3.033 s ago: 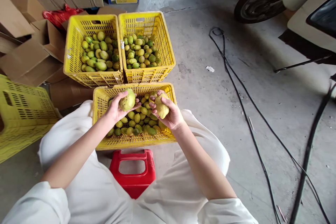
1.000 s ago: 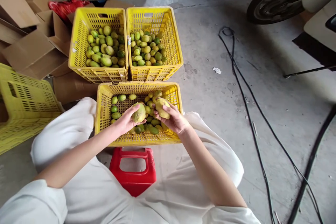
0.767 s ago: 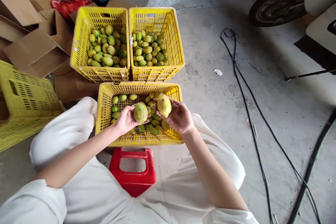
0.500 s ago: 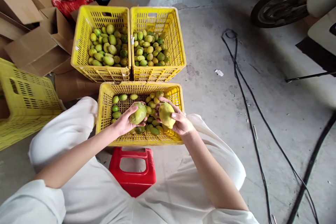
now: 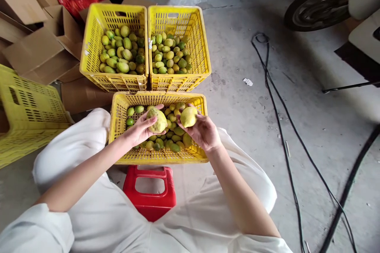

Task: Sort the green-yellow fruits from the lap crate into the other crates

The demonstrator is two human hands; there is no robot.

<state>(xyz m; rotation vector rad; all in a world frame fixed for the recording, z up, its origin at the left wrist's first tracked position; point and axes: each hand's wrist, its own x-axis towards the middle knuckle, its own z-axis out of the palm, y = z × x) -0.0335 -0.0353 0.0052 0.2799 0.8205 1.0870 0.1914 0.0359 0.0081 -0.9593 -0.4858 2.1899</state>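
My left hand is closed round a large yellow-green lemon, with the thumb across its front. In my right hand a yellow lemon rests against the fingers, its pale face turned up. Both hands hover over the near yellow crate, their lemons side by side and apart. Inside that crate, green lemons lie at the left, and several yellow-green lemons are heaped in the middle and right, partly hidden by my hands.
Two yellow crates of lemons, a left one and a right one, stand just beyond. A red stool sits between my legs. Cardboard boxes and another yellow crate are on the left; black cables cross the floor at right.
Both lemons have been turned in my hands. The left one now shows a yellower face. My right hand has rolled palm-up, and its lemon sits slightly higher, towards the fingers.
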